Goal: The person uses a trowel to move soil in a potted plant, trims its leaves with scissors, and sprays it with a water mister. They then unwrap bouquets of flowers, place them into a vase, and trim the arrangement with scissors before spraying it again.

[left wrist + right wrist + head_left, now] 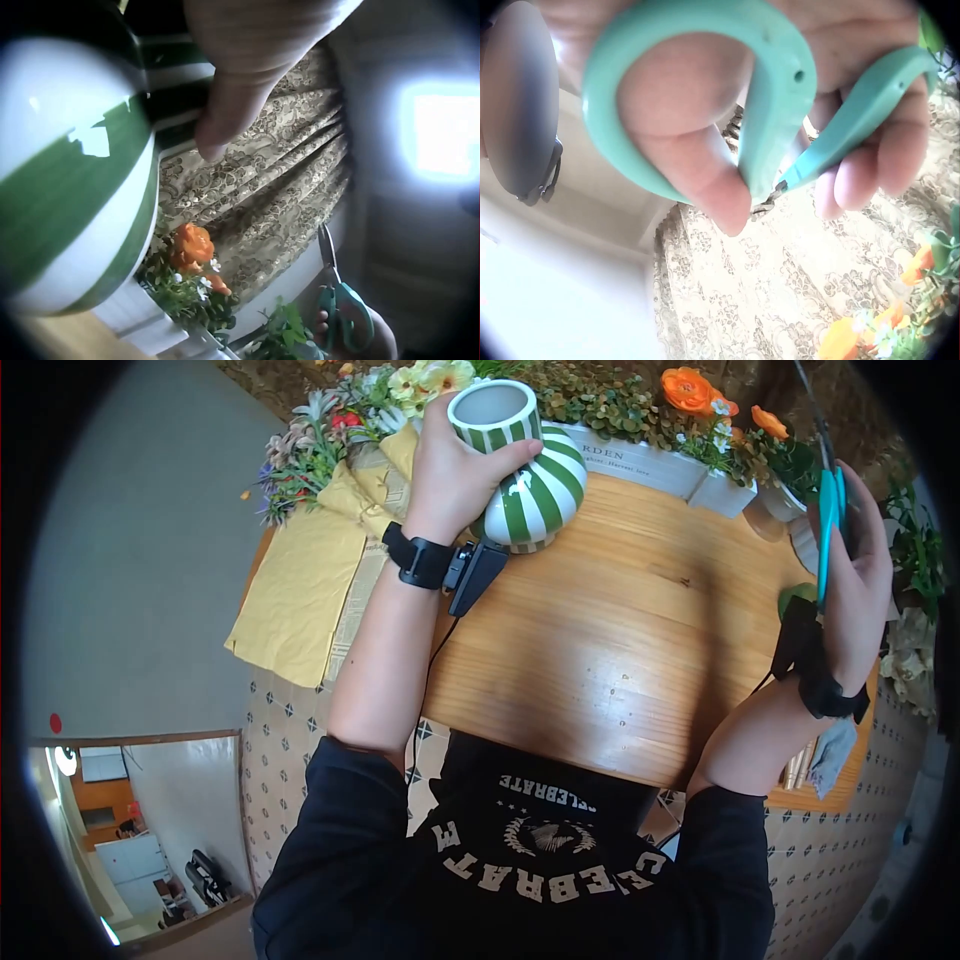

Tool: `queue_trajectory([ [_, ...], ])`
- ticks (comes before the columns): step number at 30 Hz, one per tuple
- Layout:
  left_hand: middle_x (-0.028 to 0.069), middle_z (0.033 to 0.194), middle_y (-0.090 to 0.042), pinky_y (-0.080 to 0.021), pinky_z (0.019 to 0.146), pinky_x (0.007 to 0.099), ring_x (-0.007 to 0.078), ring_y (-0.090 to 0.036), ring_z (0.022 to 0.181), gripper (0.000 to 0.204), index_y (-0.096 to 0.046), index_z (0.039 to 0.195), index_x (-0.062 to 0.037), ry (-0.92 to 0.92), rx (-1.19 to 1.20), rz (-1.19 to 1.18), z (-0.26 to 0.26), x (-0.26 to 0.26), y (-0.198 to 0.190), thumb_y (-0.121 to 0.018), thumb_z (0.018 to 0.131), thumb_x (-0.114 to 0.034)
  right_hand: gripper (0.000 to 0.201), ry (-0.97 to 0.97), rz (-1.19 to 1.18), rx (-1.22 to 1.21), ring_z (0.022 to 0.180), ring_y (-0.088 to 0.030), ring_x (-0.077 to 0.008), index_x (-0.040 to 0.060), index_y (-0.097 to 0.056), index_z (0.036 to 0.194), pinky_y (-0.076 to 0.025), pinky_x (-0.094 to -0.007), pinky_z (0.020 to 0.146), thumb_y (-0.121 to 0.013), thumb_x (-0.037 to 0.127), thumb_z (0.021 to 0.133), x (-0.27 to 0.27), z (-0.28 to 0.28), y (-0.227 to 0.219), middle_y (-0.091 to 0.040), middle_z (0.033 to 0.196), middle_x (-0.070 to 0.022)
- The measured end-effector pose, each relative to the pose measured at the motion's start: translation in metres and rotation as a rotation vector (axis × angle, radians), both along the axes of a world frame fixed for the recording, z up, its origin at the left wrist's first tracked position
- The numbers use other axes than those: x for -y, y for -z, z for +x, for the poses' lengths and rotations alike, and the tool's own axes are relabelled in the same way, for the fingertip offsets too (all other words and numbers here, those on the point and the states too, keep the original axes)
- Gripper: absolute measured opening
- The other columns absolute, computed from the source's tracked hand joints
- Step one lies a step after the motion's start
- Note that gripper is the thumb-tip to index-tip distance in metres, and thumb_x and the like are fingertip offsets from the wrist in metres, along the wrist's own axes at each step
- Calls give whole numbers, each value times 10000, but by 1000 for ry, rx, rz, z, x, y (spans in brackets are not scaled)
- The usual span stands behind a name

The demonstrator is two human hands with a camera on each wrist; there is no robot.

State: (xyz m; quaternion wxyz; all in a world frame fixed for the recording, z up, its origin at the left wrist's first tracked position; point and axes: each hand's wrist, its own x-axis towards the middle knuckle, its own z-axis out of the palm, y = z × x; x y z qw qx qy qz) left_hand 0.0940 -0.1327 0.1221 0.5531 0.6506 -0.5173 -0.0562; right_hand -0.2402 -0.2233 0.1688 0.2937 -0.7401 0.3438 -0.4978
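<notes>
A green-and-white striped vase stands tilted over the left part of the wooden table, its round mouth facing up. My left hand grips it around the neck, thumb across the front below the rim. In the left wrist view the thumb lies along the neck of the vase. Raised at the right side, my right hand holds scissors with teal handles, blades pointing up and away. The right wrist view shows the thumb through one handle loop and fingers curled at the other.
Yellow wrapping paper with artificial flowers lies on the left. A white planter box lines the back edge, with orange flowers above it. Pots stand by the right hand. A grey cloth lies at the near right corner of the table.
</notes>
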Motion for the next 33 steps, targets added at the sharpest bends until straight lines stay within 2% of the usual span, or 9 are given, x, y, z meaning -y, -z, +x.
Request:
queue_trajectory([
  [2, 184, 1085, -623, -536, 802, 314, 224, -642, 958, 826, -409, 1245, 82, 37, -57, -13, 2, -16, -11, -860, 648, -269, 445, -26, 21, 20, 1039, -577, -147, -7, -441, 1352, -440, -254, 908, -554, 71, 929, -1, -4, 0, -595, 1125, -111],
  [5, 142, 1094, -610, -509, 868, 304, 195, -619, 965, 662, -455, 1250, 60, 34, -212, -19, 10, -54, -44, -802, 734, -170, 445, -52, 28, 46, 1070, -574, -160, -6, -436, 1356, -439, -263, 932, -556, 79, 935, 0, -9, 0, -576, 1158, -123],
  [7, 144, 1066, -627, -542, 787, 293, 185, -643, 921, 742, -441, 1255, 67, 71, -215, -17, 19, -82, -68, -828, 699, -236, 446, -52, 21, 48, 1085, -572, -167, -6, -433, 1358, -439, -268, 941, -556, 81, 937, -1, -10, -1, -566, 1176, -129],
  [11, 130, 1042, -614, -512, 837, 300, 180, -619, 929, 677, -443, 1238, 71, -175, -142, -15, 59, -132, -78, -808, 730, -186, 448, -57, -16, 36, 1096, -570, -173, -2, -431, 1361, -439, -271, 947, -555, 80, 938, -1, -11, -2, -556, 1192, -131],
  [14, 118, 1081, -604, -495, 854, 290, 176, -606, 951, 640, -432, 1271, 61, -323, -95, 13, 90, -156, -69, -772, 772, -152, 446, -78, -2, 64, 1098, -569, -172, 0, -431, 1363, -436, -274, 953, -548, 75, 939, -2, -9, -2, -555, 1195, -129],
  [21, 145, 1065, -600, -510, 813, 299, 190, -612, 922, 719, -422, 1235, 87, -571, -17, -12, 163, -177, -29, -827, 705, -181, 449, -100, 12, 42, 1109, -561, -176, 1, -423, 1369, -429, -289, 976, -527, 52, 936, 0, -11, 0, -543, 1218, -133],
  [25, 146, 1056, -602, -510, 805, 296, 191, -611, 916, 709, -434, 1221, 86, -620, -28, -3, 181, -178, -14, -831, 700, -186, 457, -131, -14, 58, 1124, -552, -183, 1, -414, 1376, -424, -298, 994, -504, 26, 929, -4, -9, -2, -530, 1233, -140],
  [29, 144, 1051, -603, -509, 808, 301, 192, -610, 912, 708, -437, 1221, 79, -566, -69, 13, 189, -179, 0, -831, 699, -193, 469, -132, -9, 45, 1130, -549, -186, 3, -409, 1380, -422, -301, 1002, -497, 12, 920, -4, -12, -2, -526, 1240, -144],
  [33, 146, 1070, -600, -505, 824, 307, 197, -606, 934, 730, -429, 1241, 74, -593, -69, 55, 178, -176, 4, -834, 698, -199, 467, -117, 10, 20, 1119, -555, -185, 10, -410, 1382, -427, -295, 992, -501, 21, 925, -3, -12, -2, -534, 1232, -143],
])
